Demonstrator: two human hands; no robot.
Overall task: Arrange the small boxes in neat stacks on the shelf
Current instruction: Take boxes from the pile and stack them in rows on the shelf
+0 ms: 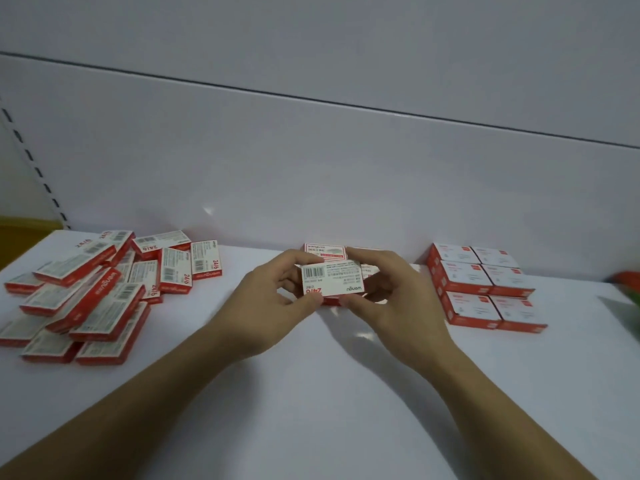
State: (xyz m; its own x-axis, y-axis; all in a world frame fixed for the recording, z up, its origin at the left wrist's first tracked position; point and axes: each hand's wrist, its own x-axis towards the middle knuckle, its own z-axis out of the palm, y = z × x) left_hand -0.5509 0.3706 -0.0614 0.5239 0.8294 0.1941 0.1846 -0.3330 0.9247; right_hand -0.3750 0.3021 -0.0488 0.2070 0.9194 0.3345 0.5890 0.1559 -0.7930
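Forearms come in from 6 o'clock over the white shelf (329,410). Left hand (273,299) and right hand (398,299) both pinch one small box (332,280) by its ends, barcode up, at centre. Behind it at 12 o'clock, another box (325,252). Loose pile (86,292) at 9 o'clock, neat stacks (481,285) at 3 o'clock.

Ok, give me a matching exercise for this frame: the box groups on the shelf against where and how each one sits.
Things:
1. loose pile
2. held box
3. neat stacks

States:
a. right side, squared up in rows
b. left side, jumbled and overlapping
c. centre, barcode face up

Pairs: 1-b, 2-c, 3-a
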